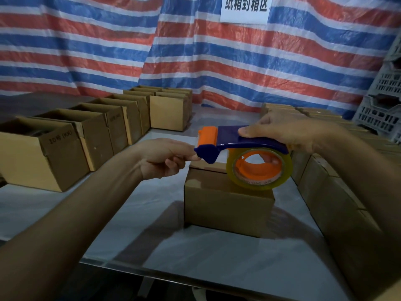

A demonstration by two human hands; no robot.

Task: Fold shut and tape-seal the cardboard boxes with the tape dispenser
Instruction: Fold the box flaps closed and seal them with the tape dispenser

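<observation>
Currently: a striped tarp (pixel 86 51) backs the far side, and the steel table (pixel 217 257) carries everything. At the left, a row of open boxes (pixel 65 148) runs toward the far side. Along the right edge, closed boxes (pixel 325 192) sit packed together. The work box (pixel 221 205) stands alone mid-table with its flaps folded flat; no tape is visible on it, though clear tape would be hard to spot. The tape dispenser (pixel 238 140) is over the box top, with the tape roll (pixel 256 183) low over the lid, touching or just clear, cannot tell. The right hand (pixel 288 131) grips the dispenser from above, thumb on the blue body, fingers curled through the roll's core. The left hand (pixel 165 157) pinches at the dispenser's blue nose, fingertips (pixel 193 157) closed; whether they hold the free tape end cannot be made out. Judgement: the strip is being started. To do it well, draw out a short tail, anchor it down one side wall, and centre it on the flap seam. Then pull across in one straight, taut pass, overlap the opposite wall, and tilt to cut. The left hand should steady this light box.
</observation>
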